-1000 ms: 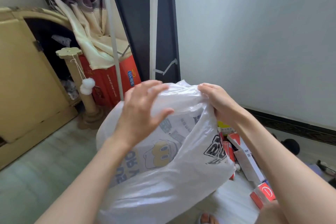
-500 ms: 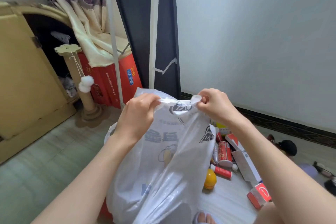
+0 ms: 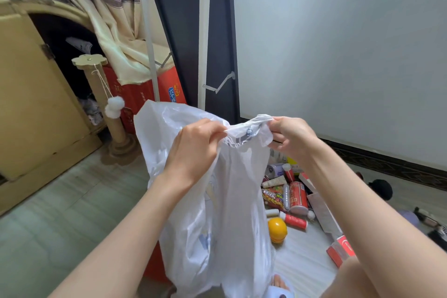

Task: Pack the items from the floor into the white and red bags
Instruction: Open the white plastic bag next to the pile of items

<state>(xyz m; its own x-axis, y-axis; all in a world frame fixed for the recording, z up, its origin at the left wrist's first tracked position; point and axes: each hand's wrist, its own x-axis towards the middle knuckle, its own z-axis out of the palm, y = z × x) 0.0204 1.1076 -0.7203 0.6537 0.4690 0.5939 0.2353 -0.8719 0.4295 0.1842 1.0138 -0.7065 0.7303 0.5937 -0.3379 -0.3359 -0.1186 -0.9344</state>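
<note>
Both hands, the left hand (image 3: 196, 150) and the right hand (image 3: 292, 138), pinch the top edge of the white bag (image 3: 225, 213), held up above the floor (image 3: 60, 213). Pull the edges apart gently so the mouth opens wide.

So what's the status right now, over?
Both hands, left hand and right hand, pinching the white bag rim, held up. Floor items still unpacked. Nothing blocking.

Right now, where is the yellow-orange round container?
In the head view the yellow-orange round container lies on the floor, lower right of centre, just right of the hanging white bag and below-left of a small red tube.
</note>
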